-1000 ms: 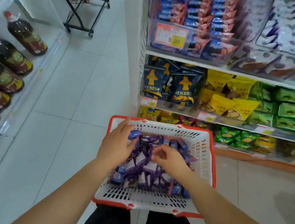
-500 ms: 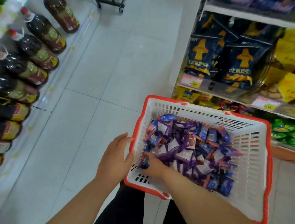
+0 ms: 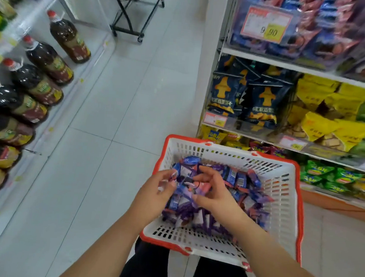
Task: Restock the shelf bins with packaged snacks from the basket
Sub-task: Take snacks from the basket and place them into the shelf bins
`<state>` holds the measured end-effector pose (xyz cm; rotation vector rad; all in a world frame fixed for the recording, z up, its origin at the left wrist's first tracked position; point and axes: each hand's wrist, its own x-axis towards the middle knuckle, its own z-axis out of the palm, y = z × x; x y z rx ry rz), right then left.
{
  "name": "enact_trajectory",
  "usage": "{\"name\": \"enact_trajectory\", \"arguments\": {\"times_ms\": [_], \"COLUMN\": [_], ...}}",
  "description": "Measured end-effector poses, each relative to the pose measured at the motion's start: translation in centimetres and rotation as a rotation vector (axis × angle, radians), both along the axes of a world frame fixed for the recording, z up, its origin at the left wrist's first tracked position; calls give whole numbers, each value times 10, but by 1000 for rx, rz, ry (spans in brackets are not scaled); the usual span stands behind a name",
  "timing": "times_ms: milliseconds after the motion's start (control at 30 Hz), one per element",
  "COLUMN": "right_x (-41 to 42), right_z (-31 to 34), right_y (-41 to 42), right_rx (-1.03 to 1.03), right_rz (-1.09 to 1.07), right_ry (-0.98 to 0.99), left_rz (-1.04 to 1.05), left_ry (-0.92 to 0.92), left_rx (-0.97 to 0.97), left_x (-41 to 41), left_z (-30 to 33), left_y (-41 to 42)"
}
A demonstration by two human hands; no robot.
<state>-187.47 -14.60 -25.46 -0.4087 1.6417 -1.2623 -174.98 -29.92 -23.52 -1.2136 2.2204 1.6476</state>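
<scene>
A shop aisle with a pale tiled floor [image 3: 104, 114] runs between two displays: on the left, a slanting row of dark bottles [image 3: 50, 62] with red caps — about eight can be counted before blur and the frame edge take over — and on the right a shelf unit [image 3: 292, 68] showing three stocked tiers of snack bags. Two price tags [image 3: 266, 24] reading 9.90 are legible; others are blurred. A black wheeled rack [image 3: 135, 10] stands at the far end. One white basket [image 3: 280, 213] with a red rim sits low in front of the person, holding a heap of small blue-and-purple snack packets [image 3: 235, 181] — too many and too jumbled to count. The left hand [image 3: 154, 193] curls its fingers over packets at the heap's left side; the right hand [image 3: 213, 191] pinches several packets near the middle.
</scene>
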Motion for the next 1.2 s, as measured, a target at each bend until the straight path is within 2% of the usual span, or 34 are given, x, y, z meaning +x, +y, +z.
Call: {"name": "enact_trajectory", "arguments": {"times_ms": [67, 133, 200, 367, 533, 633, 767, 900, 1000, 1200], "right_x": [-15, -28, -39, -57, -81, -111, -170, -234, -279, -320], "right_z": [30, 55, 73, 104, 136, 167, 222, 256, 250, 233], "right_y": [8, 15, 19, 20, 9, -1, -19, -60, -97, -154], "right_rx": [-99, -156, -168, -42, 55, 31, -72, -123, -90, 87], "right_rz": [-3, -3, -48, -270, -320, -351, -458, -516, -495, -458], "right_ry": [-25, -9, 43, 170, 325, 373, 451, 606, 621, 720], "left_rz": [65, 93, 112, 158, 122, -35, -285, -487, -546, -559], "left_ry": [60, 120, 200, 320, 398, 462, 514, 366, 230, 189], "left_rx": [249, 401, 404, 273, 179, -17, -640, -1136, -1273, -1271], "left_x": [-19, -36, -49, -77, -106, -130, -170, -216, -233, -236], "left_z": [15, 31, 46, 79, 115, 143, 180, 188, 177, 172], "left_y": [6, 13, 16, 23, 26, 12, -22, -49, -58, -60]}}
